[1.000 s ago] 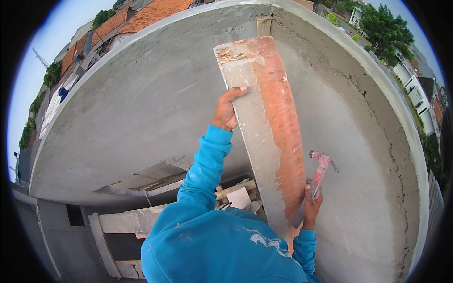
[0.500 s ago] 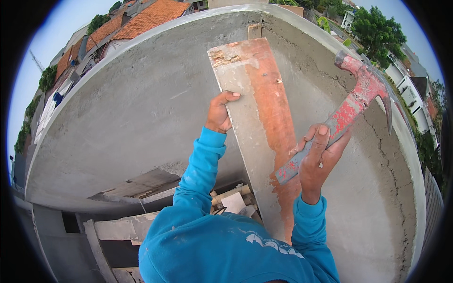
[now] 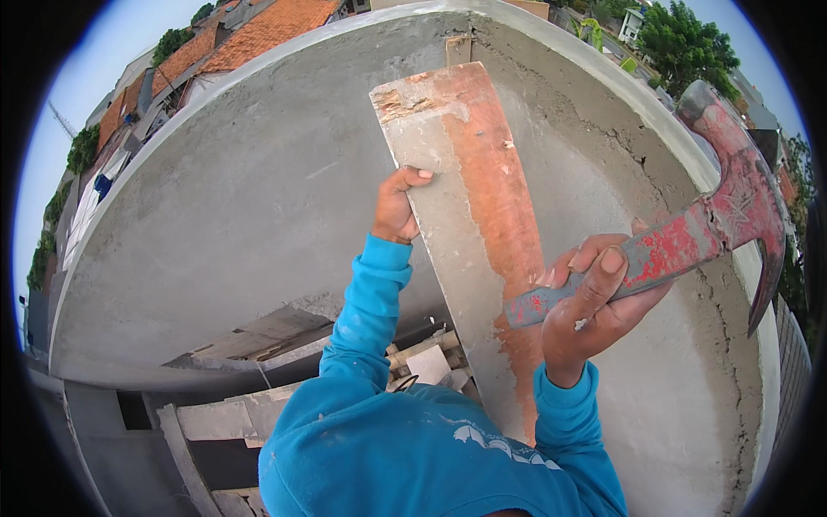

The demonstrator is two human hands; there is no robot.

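A long wooden board (image 3: 448,207), part grey with cement and part bare reddish wood, stands tilted in front of me. My left hand (image 3: 399,204) grips its left edge, with the thumb over the face. In my right hand (image 3: 590,297) is a claw hammer (image 3: 689,241) with worn red paint, held by its grey handle. The hammer's head lies out to the right, its claw pointing down. The handle's butt overlaps the board in view; whether they touch I cannot tell. The board's lower end is hidden behind my body.
Grey plastered walls (image 3: 233,198) meet at a corner behind the board, with a small wood piece (image 3: 458,50) there. A rough crack (image 3: 719,362) runs down the right wall. Wood scraps (image 3: 431,362) and a timber frame (image 3: 215,422) lie lower left. Tiled roofs (image 3: 271,34) show beyond.
The hammer has swung outward to the right, its handle now flatter and its head nearer. My right hand has turned with it. The board and my left hand have hardly moved.
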